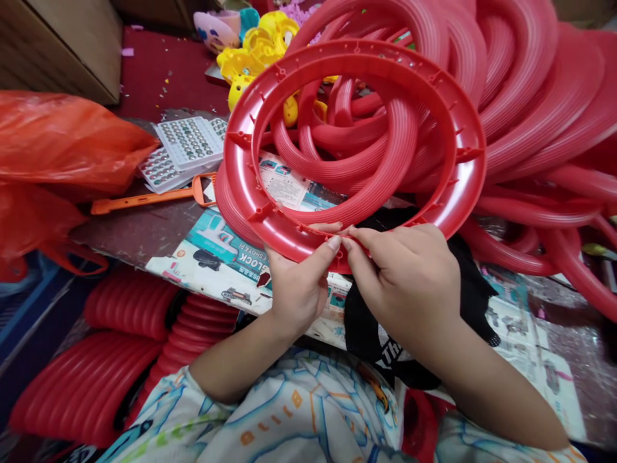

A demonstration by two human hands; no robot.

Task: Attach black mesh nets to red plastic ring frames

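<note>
Head view: a large red plastic ring with ribbed inner edge (357, 71) is held tilted up above a cluttered table (144, 228). The left hand (299, 283) and right hand (405, 276) pinch its near rim, fingertips (333, 243) closed and meeting. Heaped red plastic hoops (540, 96) lie behind.

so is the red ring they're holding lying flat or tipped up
Tipped up: the red ring stands on edge, its ribbed inner side facing the camera, with the left hand and right hand pinching its lower rim.

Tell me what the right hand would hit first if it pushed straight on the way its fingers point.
The right hand points up-left, fingertips already on the lower rim of the red ring. Straight on, it would probably meet the left hand thumb at that rim first; depth is unclear.
</note>
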